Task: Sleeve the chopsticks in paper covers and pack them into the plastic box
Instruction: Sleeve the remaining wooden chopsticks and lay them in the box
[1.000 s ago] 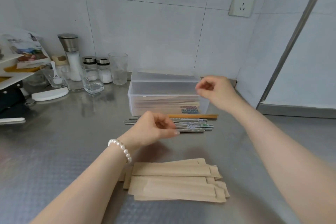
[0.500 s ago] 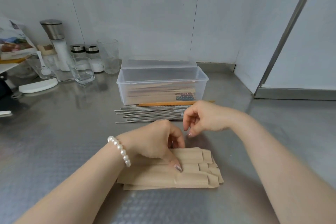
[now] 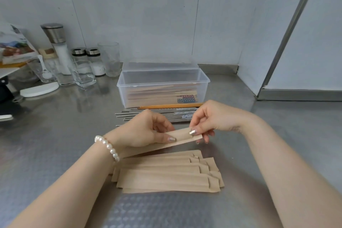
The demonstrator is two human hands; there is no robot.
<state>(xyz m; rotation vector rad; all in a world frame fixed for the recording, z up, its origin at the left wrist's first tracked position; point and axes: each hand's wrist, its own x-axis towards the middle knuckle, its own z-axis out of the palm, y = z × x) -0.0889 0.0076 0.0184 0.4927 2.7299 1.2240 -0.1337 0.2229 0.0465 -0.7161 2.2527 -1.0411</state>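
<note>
— What is held in the plastic box [image 3: 163, 81]?
— Sleeved chopsticks are stacked inside, lid open.
— And the paper cover [image 3: 182, 138]?
— A flat brown sleeve is pinched by the left hand [image 3: 143, 131] and right hand [image 3: 209, 119] above the pile of covers [image 3: 166, 176] on the surface [image 3: 55, 135]; bare metal chopsticks [image 3: 153, 114] are laid beside the box.

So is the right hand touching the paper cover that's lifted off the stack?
Touching. The head view shows the right hand pinching the open end of the paper cover, thumb on top, while the left hand holds its middle.
</note>
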